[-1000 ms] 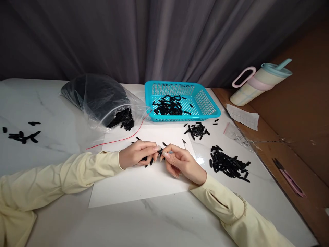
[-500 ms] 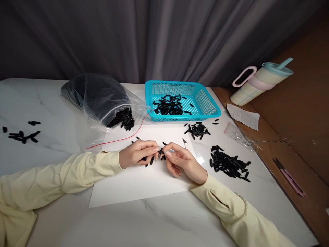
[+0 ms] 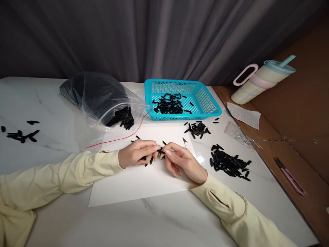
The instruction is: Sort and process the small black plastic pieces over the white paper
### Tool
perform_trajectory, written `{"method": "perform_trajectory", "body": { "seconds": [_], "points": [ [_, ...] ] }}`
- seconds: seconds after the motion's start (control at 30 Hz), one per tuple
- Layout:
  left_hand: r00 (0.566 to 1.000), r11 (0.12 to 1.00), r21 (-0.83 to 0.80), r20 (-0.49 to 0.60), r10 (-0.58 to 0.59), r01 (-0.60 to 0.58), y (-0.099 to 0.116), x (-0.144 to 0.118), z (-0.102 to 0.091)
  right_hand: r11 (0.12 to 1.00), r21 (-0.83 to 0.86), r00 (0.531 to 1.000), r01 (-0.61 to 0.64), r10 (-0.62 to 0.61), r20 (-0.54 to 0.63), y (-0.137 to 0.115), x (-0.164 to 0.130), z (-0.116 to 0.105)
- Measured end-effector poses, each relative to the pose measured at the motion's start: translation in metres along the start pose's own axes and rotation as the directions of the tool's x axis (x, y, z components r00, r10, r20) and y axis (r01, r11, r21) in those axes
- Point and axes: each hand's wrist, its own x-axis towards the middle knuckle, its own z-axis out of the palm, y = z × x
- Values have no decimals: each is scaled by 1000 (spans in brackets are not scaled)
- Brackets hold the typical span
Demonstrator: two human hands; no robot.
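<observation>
Nearby, teal basket [image 3: 208,104] behind hands, plastic bag [image 3: 102,96] left, black pile [image 3: 228,163] right.

Both hands rest on a white paper sheet [image 3: 138,181] laid on the white marbled table [image 3: 51,109]. The left hand [image 3: 136,154] and right hand [image 3: 182,163] meet fingertip to fingertip, pinching one small black plastic piece [image 3: 160,151] between them (its detail is too small to read). Loose black pieces [image 3: 227,164] lie heaped just right of the sheet. A turquoise perforated plastic basket [image 3: 205,103] holds more, beside a clear plastic bag [image 3: 102,96].
</observation>
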Motion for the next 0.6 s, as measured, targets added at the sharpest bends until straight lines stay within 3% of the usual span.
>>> {"method": "perform_trajectory", "body": {
  "seconds": [0.6],
  "points": [
    [1000,1000,-17,-15,13,-14,-1,-1,1,1000,2,1000,-13,13,13,1,-1,-1]
  ]
}}
